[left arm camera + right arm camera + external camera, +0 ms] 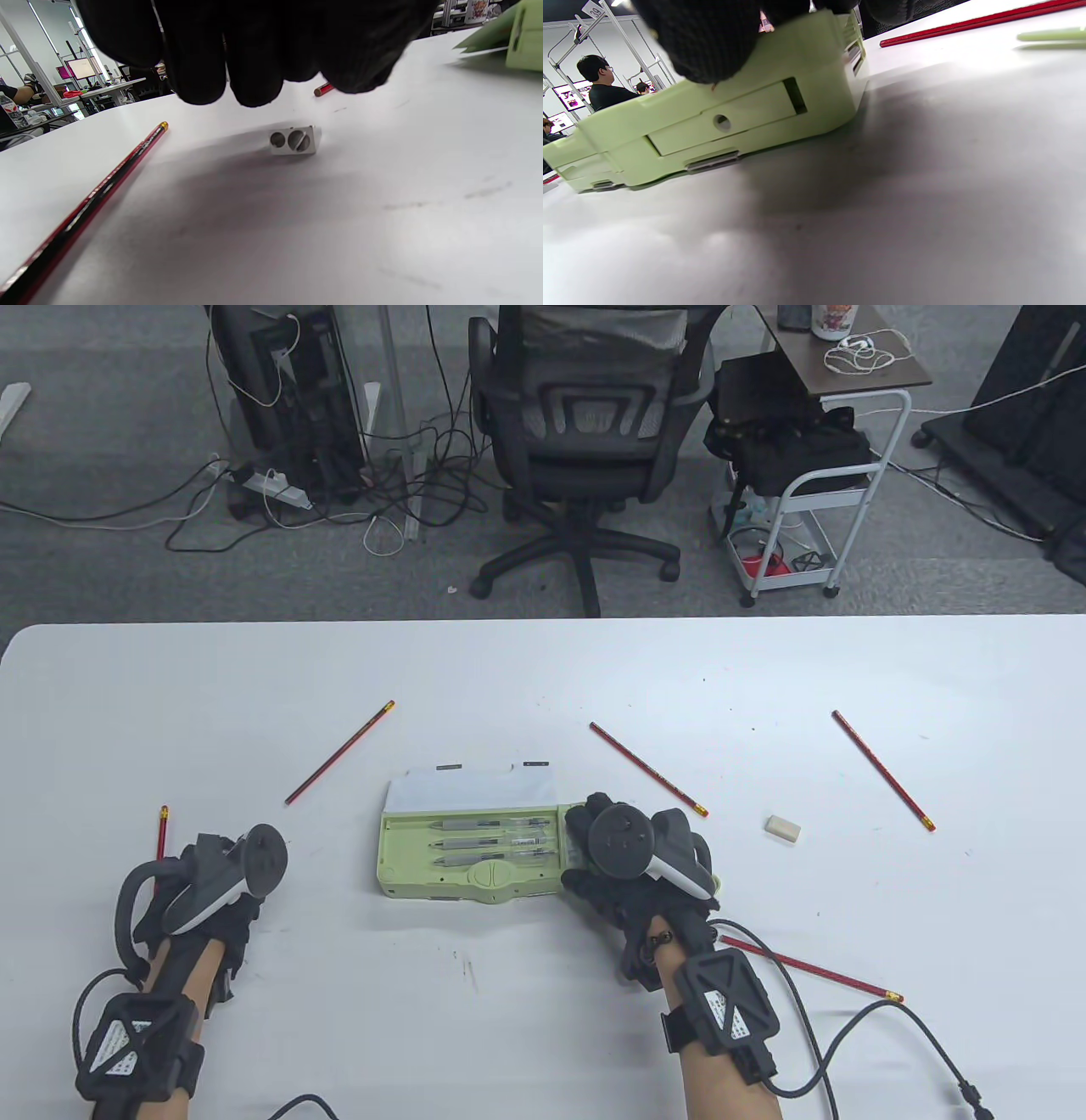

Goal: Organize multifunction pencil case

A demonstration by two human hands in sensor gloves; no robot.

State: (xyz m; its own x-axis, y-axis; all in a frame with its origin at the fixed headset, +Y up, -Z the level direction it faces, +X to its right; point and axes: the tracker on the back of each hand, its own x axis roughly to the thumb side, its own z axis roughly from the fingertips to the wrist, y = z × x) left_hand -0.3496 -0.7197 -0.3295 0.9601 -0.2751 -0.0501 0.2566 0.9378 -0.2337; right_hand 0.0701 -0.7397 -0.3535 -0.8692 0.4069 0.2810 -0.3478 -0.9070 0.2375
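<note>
So the pale green pencil case (471, 853) is sitting open in the middle of the white table (543, 670), lid flipped up on the far side, with three grey pens (496, 841) lined up in its tray. My right hand (624, 861) is parked on the case's right end. In the right wrist view my fingertips (712, 46) are pressing down on the top edge of it, but whether they're actually curled round it or just resting there I honestly can't tell.

My left hand (212, 891) is way off to the near left, well apart from the case. The left wrist view shows my fingers (254, 55) hanging loosely curled just above the table with nothing in them, and a little metal two-hole sharpener (293, 140) lying right under them, not touched.

Red pencils are scattered about: one (161, 831) just beside my left hand, one (339, 752) far left of the case, one (649, 769) just past my right hand, one (882, 769) far right, one (810, 969) near my right wrist. A white eraser (782, 828) lies right of the case.
</note>
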